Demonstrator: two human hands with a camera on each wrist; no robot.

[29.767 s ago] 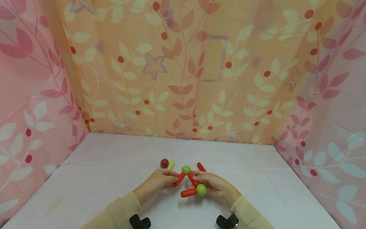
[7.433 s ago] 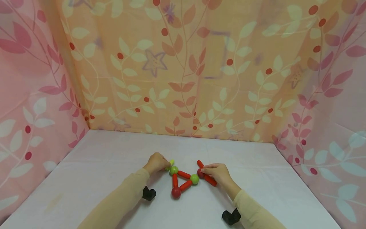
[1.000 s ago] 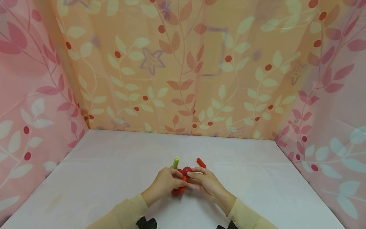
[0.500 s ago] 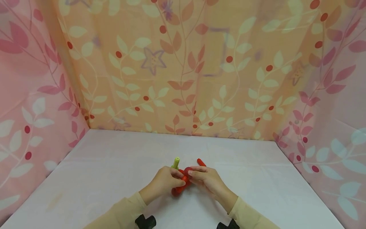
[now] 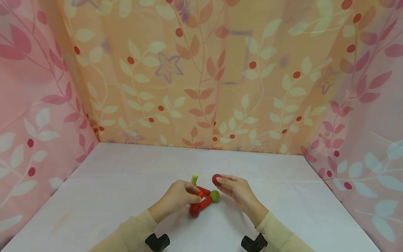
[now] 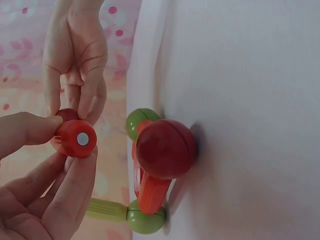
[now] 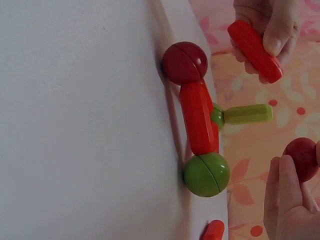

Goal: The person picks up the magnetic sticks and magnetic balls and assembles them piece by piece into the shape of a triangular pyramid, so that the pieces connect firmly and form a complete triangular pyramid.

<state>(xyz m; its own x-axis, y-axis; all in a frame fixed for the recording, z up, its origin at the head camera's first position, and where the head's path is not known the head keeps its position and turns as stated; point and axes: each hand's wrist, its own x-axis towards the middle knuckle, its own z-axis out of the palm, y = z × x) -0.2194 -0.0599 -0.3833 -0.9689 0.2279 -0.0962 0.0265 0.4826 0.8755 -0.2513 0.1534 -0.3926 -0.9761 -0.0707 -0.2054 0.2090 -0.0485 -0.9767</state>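
Note:
My left hand [image 5: 176, 196] pinches a red magnetic rod [image 7: 255, 51] between thumb and fingers; its end shows a silvery disc in the left wrist view. The right hand [image 5: 243, 194] holds a red ball [image 5: 216, 180] at its fingertips, apart from that rod. Below and between the hands, a triangle of red rods lies on the table. One corner is a red ball [image 6: 166, 149], another a green ball [image 5: 215, 196]. From the far green ball [image 6: 146, 217] a yellow-green rod [image 5: 195, 179] stands upright. In the head view my left hand covers part of the triangle.
Another red rod [image 7: 214, 231] lies loose beyond the triangle, near the right hand; in the head view it is hidden. A white cloth covers the table [image 5: 126, 168]. Patterned fabric walls [image 5: 201, 70] rise at the back and both sides.
My right hand has drawn the red ball right and away from the rod in my left hand; half a second ago they were together. The upright yellow-green rod was in my left hand's fingers 7.4 s ago.

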